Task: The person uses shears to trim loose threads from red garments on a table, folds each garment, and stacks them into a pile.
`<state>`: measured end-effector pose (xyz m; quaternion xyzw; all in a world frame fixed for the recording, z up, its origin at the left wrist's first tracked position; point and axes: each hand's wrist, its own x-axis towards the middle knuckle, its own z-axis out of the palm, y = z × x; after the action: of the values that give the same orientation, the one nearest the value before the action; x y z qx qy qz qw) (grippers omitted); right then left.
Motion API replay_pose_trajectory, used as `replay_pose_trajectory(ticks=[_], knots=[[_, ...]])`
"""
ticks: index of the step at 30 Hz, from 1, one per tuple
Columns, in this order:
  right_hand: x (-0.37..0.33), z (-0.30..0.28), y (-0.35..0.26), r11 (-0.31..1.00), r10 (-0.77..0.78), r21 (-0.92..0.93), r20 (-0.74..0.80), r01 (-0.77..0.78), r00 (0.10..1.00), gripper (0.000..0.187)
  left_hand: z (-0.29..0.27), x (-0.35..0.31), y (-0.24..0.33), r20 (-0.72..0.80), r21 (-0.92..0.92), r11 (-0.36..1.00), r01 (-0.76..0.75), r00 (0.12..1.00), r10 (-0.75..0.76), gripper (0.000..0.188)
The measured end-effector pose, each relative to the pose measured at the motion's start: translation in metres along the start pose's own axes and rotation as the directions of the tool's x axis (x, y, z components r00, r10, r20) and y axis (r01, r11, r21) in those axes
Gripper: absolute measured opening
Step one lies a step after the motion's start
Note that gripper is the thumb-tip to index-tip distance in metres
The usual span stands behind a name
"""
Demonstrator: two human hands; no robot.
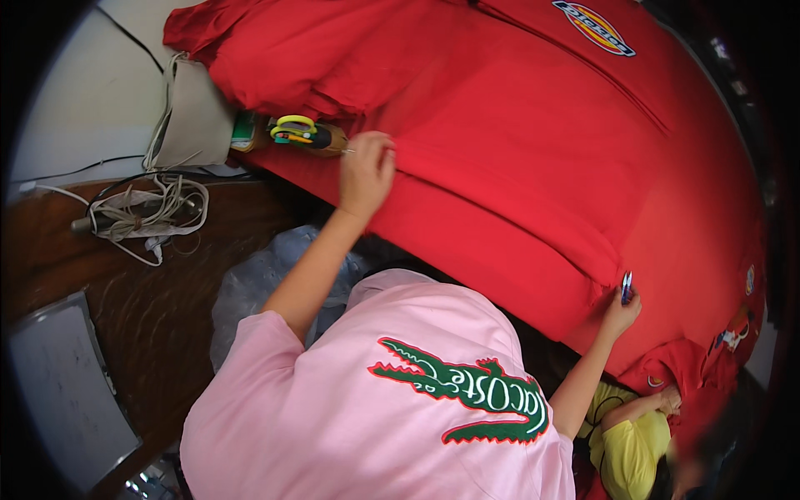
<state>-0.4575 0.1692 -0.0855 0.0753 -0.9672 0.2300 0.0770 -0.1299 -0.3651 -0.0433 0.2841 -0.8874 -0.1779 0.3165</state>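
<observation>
One pink knit shirt (333,417) filled the near view, bearing one green crocodile-shaped patch (492,400) with a jagged red edge. To its left lay one flat, pale rectangular panel (75,375) and crinkled clear plastic (250,287). One co-worker in a yellow top (633,454) was low on the right.

The two hands were well apart. The right hand (620,315) gripped one pair of small metal snips (627,288), pointing up. The left hand (364,179) bent its fingers above the cloth; whether it pinched anything, I could not tell. The red cloth (517,142), smooth and matte with long folds, spread before the person, beneath both hands.

Left of the left hand were one pair of yellow-handled scissors (293,129) and one loose bundle of pale cables (158,208). At the far edge, one oval patch (593,29) sat on the red cloth.
</observation>
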Motion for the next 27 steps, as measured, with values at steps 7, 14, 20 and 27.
replay_pose_trajectory(ticks=[7,14,20,27], knots=[[-0.047,0.035,-0.173,0.812,-0.581,0.114,0.06,0.573,0.812,0.052,0.092,-0.037,0.114,0.489,-0.219,0.911,-0.349,0.768,0.412,0.06],[-0.064,0.054,-0.18,0.772,-0.564,-0.103,0.345,0.627,0.75,0.055,0.088,-0.004,0.068,0.453,-0.059,0.957,-0.285,0.846,0.28,0.073],[-0.041,0.042,-0.163,0.801,-0.541,-0.22,0.135,0.557,0.83,0.043,0.084,0.0,0.038,0.383,0.02,0.954,-0.3,0.884,0.269,0.055],[-0.014,0.031,-0.172,0.845,-0.486,-0.203,0.094,0.494,0.869,0.02,0.085,0.015,0.048,0.322,-0.163,0.98,-0.11,0.933,0.159,0.012]])
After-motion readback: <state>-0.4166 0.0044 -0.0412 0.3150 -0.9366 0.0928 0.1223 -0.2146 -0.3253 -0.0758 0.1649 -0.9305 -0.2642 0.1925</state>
